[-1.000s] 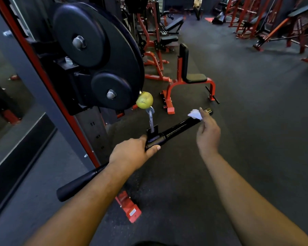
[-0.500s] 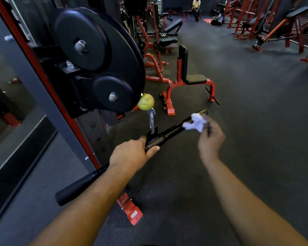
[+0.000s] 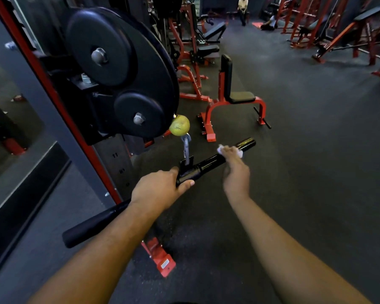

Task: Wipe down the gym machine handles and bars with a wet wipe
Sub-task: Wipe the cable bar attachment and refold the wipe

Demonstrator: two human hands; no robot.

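Note:
A black straight cable bar (image 3: 208,165) hangs level from a metal clip (image 3: 186,148) under a yellow-green ball stop (image 3: 179,125). My left hand (image 3: 160,188) grips the bar just left of its centre bracket. My right hand (image 3: 236,170) wraps a white wet wipe (image 3: 222,148) round the bar's right grip, a short way in from the glossy end (image 3: 247,143). The bar's left grip (image 3: 92,224) sticks out below my left forearm.
The cable machine's black weight plates (image 3: 119,69) and red-grey upright (image 3: 59,102) stand close on the left, with a red foot (image 3: 160,257) on the floor below. A red seat bench (image 3: 233,99) stands ahead. Dark rubber floor spreads to the right. People sit far back.
My right hand with the wipe has slid from the bar's right tip inward along the grip toward the centre. My left hand has kept its grip.

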